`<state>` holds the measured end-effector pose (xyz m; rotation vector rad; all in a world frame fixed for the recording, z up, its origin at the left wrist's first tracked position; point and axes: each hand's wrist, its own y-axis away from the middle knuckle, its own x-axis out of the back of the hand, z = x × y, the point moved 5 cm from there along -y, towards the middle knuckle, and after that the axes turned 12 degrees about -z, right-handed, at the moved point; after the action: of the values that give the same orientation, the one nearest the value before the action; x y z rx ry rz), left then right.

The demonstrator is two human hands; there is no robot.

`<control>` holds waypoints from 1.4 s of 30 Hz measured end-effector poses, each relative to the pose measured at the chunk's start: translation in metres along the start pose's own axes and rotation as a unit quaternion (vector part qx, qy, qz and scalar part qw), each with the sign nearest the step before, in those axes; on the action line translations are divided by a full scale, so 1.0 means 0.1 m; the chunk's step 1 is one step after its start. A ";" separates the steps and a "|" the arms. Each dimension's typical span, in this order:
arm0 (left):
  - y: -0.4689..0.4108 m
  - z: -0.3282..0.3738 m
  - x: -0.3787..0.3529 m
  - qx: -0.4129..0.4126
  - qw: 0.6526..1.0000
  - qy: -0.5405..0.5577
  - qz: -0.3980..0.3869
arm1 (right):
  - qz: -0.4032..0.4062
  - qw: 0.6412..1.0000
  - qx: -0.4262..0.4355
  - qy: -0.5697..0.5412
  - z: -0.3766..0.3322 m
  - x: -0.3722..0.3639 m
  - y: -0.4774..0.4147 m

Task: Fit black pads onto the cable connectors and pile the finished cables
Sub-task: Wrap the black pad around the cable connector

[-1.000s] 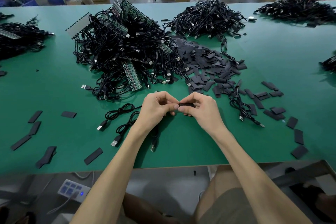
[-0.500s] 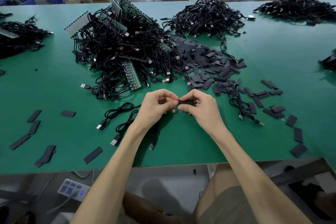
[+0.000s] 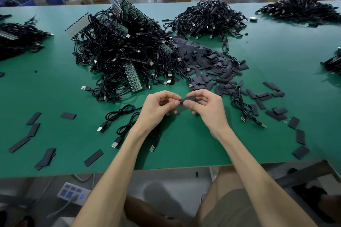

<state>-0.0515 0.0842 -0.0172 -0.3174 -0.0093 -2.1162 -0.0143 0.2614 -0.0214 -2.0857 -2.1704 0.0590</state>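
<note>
My left hand (image 3: 158, 106) and my right hand (image 3: 206, 107) meet above the green table (image 3: 184, 145), pinching one black pad (image 3: 188, 100) between thumbs and fingertips. A black cable hangs from under my left hand and ends in a USB plug (image 3: 152, 148) on the table; the connector inside the pad is hidden. A big tangle of black cables (image 3: 121, 55) with green circuit boards lies beyond my hands. To its right spreads a heap of loose black pads (image 3: 208, 64).
Two coiled cables (image 3: 120, 116) lie left of my hands and another cable (image 3: 241, 108) to the right. Loose pads (image 3: 33, 127) are scattered at both sides near the front edge. More cable piles (image 3: 208, 18) sit at the back and far left.
Both hands lifted slightly away from me while working the pad between the fingertips. The pad now shows more plainly between the two thumbs.
</note>
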 end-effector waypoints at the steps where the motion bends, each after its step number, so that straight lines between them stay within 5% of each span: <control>1: 0.00 0.00 -0.01 0.001 1.000 -0.005 -0.003 | 0.004 1.000 0.004 -0.008 0.00 0.01 0.00; 37: 0.02 0.08 -0.05 -0.008 0.994 -0.105 0.003 | -0.001 0.994 0.009 -0.113 0.04 0.03 -0.01; 42: 0.02 0.16 0.02 -0.012 0.995 -0.055 0.084 | -0.007 0.997 -0.010 -0.071 0.06 0.01 -0.03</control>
<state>-0.0472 0.0839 -0.0012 -0.4331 -0.0203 -1.9309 -0.0179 0.2622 -0.0266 -2.1371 -2.2735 0.1904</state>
